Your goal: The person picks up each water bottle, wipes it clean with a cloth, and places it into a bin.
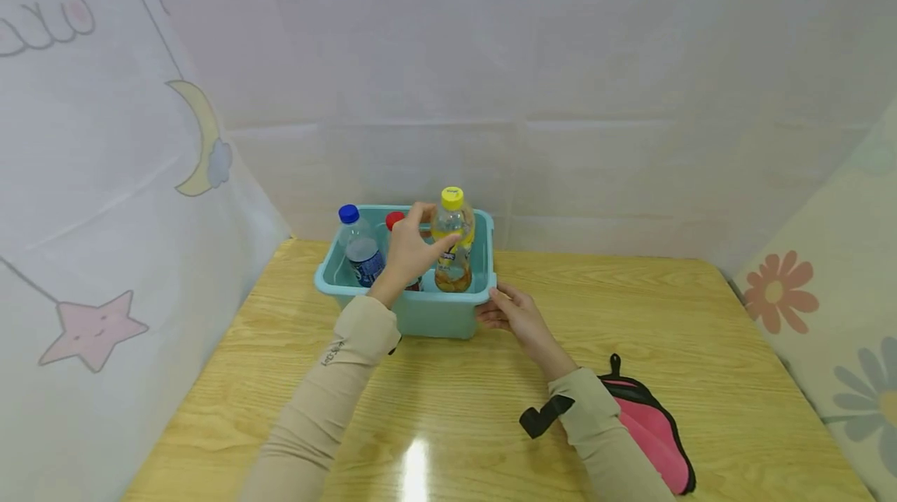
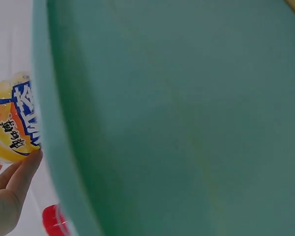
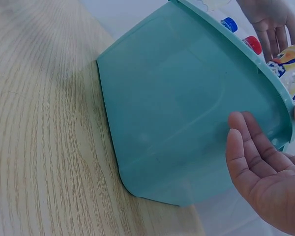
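Observation:
A clear drink bottle (image 1: 455,261) with a yellow cap and yellow label stands upright in the light-blue plastic bin (image 1: 434,319), at its right end. My left hand (image 1: 409,251) reaches over the bin and holds this bottle between thumb and fingers; fingertips meet the label (image 2: 22,120) in the left wrist view. At the bin's front right corner is my right hand (image 1: 517,317), its thumb at the rim and its fingers under it along the outer wall (image 3: 172,103). A blue-capped bottle (image 1: 363,253) leans at the left end. Between them, a red-capped bottle (image 1: 395,219) is mostly hidden.
The bin stands on a wood-grain table (image 1: 596,292), near its back edge. A pink and black zipped pouch (image 1: 655,440) lies at the front right, partly behind my right sleeve. Pale printed cloth (image 1: 420,82) hangs behind and at both sides.

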Available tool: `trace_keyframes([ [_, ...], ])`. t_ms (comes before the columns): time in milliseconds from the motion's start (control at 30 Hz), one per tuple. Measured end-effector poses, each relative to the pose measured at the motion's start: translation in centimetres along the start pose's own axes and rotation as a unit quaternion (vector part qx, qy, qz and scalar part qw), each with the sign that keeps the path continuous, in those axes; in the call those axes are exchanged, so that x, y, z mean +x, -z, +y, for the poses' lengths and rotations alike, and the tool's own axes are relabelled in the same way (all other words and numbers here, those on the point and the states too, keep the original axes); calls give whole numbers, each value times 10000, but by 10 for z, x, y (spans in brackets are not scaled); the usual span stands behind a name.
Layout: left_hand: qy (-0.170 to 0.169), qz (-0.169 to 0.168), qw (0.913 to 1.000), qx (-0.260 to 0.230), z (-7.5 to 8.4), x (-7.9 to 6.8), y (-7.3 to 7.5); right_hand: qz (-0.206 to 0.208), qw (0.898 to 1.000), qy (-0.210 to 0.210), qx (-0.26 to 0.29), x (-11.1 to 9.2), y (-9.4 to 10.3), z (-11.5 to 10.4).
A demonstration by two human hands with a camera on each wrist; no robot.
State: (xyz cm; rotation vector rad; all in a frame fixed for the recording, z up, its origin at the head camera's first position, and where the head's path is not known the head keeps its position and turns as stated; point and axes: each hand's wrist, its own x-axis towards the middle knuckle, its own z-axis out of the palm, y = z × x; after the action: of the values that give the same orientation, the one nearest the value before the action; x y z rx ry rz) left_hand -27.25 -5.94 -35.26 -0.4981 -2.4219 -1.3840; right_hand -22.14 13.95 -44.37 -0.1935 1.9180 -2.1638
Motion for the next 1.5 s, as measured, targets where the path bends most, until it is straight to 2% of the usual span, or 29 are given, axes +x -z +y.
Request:
trace_keyframes([
  [267, 177, 317, 9990, 273, -15, -8, -22, 10, 10000, -3, -63, 1, 1, 0],
  [600, 581, 346, 9966, 474, -20, -12, -33, 32, 10000, -38, -84, 1, 0, -1],
  [900, 764, 136, 9945, 701, -20, -13, -36, -10, 10000, 20, -97, 1, 0, -1],
  [1167, 778, -237, 9929, 871, -20, -13, -39, 9, 10000, -8, -63, 0, 2, -1],
  [1500, 1172, -242, 9876, 1016, -16, -12, -39, -28, 10000, 4, -47, -2, 3, -2],
])
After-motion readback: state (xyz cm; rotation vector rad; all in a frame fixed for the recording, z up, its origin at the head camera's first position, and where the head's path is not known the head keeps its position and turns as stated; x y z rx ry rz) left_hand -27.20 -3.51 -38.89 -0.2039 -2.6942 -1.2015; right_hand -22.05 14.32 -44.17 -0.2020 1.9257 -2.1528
